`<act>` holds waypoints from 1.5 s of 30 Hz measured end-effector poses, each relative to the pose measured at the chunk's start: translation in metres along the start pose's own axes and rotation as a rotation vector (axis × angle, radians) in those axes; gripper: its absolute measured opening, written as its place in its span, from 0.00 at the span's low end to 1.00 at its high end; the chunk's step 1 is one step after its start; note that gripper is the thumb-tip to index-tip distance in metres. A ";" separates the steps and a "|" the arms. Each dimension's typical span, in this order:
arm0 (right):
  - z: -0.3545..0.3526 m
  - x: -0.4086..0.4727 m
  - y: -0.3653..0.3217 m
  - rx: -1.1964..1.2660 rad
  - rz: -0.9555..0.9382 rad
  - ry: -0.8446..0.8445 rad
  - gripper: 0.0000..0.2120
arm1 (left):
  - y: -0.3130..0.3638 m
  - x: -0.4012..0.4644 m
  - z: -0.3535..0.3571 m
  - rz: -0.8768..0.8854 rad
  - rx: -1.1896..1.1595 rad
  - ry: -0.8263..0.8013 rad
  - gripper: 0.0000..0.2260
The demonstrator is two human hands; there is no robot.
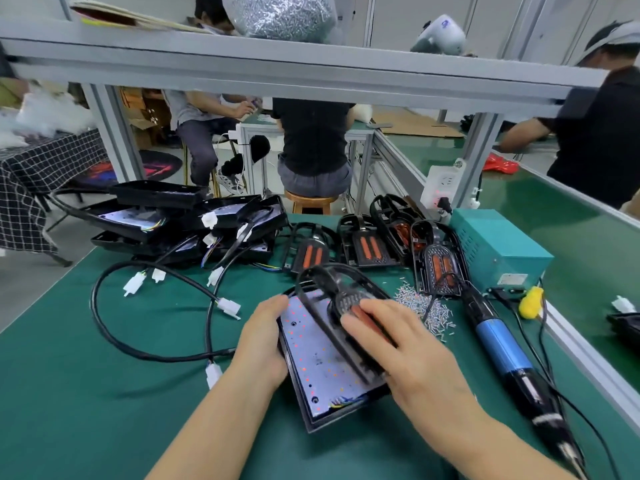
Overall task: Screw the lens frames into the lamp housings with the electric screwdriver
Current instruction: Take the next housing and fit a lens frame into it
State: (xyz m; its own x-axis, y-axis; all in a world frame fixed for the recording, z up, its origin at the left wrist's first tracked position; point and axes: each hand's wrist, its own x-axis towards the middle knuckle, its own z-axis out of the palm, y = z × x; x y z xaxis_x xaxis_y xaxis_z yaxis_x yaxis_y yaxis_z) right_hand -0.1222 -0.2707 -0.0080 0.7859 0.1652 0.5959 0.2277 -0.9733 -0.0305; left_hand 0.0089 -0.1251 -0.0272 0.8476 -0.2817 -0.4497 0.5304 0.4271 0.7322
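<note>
A black lamp housing (322,372) with a white LED board lies on the green mat in front of me. My left hand (263,341) grips its left edge, thumb on top. A black lens frame (332,289) with orange strips lies tilted across the housing, and my right hand (401,344) rests on it with spread fingers. The electric screwdriver (502,351), blue and black, lies on the mat to the right, untouched. A pile of small silver screws (419,304) sits just beyond my right hand.
More lens frames (367,245) stand in a row behind. Stacked housings (180,220) with cables and white connectors fill the left back. A teal power supply (498,247) stands at the right, beside a yellow object (531,301). Other people work beyond the bench frame.
</note>
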 end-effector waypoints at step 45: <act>0.022 0.018 0.019 0.756 0.696 -0.341 0.16 | 0.003 -0.007 -0.012 0.131 0.175 -0.008 0.08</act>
State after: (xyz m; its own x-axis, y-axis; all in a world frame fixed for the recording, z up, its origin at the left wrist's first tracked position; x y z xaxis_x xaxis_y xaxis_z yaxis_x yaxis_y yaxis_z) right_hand -0.0913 -0.2832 -0.0154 0.9718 -0.2359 0.0055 -0.1263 -0.5399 -0.8322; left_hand 0.0051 -0.1113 -0.0279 0.9084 -0.2413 -0.3415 0.4050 0.3050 0.8619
